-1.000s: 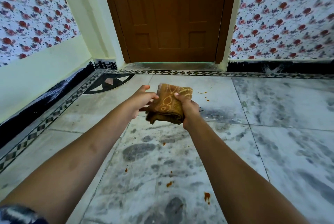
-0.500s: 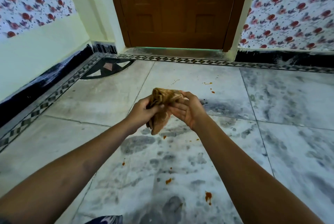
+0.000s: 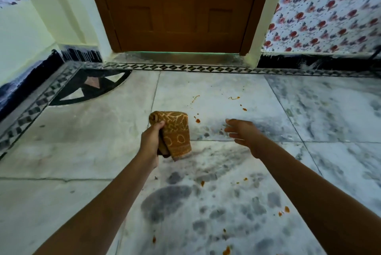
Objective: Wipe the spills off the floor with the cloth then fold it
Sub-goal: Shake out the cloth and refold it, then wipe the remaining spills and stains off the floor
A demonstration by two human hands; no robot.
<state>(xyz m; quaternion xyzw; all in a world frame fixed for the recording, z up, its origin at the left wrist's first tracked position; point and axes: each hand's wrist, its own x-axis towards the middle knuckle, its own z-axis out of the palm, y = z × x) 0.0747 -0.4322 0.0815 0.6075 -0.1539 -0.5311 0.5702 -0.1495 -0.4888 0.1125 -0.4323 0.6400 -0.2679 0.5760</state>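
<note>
A brown cloth (image 3: 176,133) with a pale orange pattern hangs bunched above the marble floor (image 3: 92,131), gripped at its left edge by my left hand (image 3: 151,141). My right hand (image 3: 242,133) hovers to the right of the cloth, apart from it, fingers spread and holding nothing. Orange spill spots (image 3: 197,120) lie just right of the cloth. A further trail of orange spots (image 3: 235,98) lies closer to the door. More orange drops (image 3: 284,211) are scattered on the near floor, with one orange blob (image 3: 226,251) at the bottom edge.
A closed brown wooden door (image 3: 179,7) stands straight ahead behind a stone threshold (image 3: 177,56). Floral wallpaper (image 3: 329,7) covers the right wall. A black skirting (image 3: 24,85) and patterned border strip run along the left wall, with a dark inlay (image 3: 90,87) in the floor corner.
My right hand has let go of the cloth and moved off to the right. The cloth now hangs from my left hand alone. The view has tilted further down.
</note>
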